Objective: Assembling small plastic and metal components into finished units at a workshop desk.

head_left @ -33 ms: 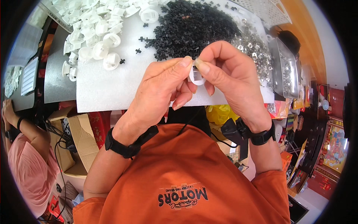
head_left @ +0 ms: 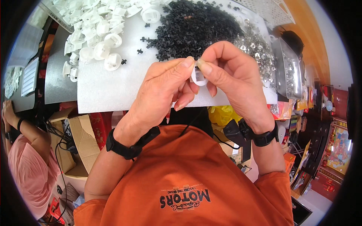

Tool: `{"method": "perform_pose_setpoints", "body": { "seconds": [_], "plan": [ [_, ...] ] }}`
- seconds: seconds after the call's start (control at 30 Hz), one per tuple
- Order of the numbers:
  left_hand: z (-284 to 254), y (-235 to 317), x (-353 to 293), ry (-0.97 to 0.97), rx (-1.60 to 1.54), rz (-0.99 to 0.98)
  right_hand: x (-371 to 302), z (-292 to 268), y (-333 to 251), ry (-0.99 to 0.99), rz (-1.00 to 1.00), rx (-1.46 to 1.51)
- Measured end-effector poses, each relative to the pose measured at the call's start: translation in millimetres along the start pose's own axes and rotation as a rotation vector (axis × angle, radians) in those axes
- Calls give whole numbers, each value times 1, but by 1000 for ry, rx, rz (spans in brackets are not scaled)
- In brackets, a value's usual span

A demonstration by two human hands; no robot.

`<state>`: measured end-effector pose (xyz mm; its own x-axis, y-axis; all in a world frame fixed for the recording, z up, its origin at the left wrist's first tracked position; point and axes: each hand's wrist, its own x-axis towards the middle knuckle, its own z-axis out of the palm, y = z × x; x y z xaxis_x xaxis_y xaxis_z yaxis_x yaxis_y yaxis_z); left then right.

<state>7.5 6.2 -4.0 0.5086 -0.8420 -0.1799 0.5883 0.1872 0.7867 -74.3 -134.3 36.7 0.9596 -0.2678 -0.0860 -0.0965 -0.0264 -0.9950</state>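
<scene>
Above the near part of a white foam sheet [head_left: 113,90], a white plastic piece with a round base [head_left: 200,81] is between my two hands. My left hand [head_left: 160,88] is closed on its left side, thumb and forefinger pinched at the top edge. From the other side my right hand [head_left: 237,77] pinches at the same top edge, its thumb almost meeting the left one. Anything small between the fingertips is hidden. Just beyond my hands lies a heap of small black cross-shaped parts [head_left: 196,30], with a few strays to its left.
Many white plastic pieces [head_left: 102,51] are piled at the far left. Small shiny metal clips [head_left: 258,56] spread out on the right, beside a clear plastic tray [head_left: 283,52]. A co-worker in pink [head_left: 32,162] sits at far left, near an open cardboard box [head_left: 85,139].
</scene>
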Motion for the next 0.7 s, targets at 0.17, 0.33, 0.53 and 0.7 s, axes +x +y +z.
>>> {"method": "perform_pose_setpoints", "body": {
  "seconds": [0.17,0.33,0.53,0.7],
  "plan": [
    [-1,0,0,-23,15,-1,0,1,-1,2,41,13],
    [-1,-1,-1,-1,26,8,0,0,-1,-28,75,50],
    [3,-1,-1,23,107,-7,-1,-1,-4,-36,115,56],
    [3,-2,-1,33,132,17,-1,0,-1,-33,64,0]
  ]
}}
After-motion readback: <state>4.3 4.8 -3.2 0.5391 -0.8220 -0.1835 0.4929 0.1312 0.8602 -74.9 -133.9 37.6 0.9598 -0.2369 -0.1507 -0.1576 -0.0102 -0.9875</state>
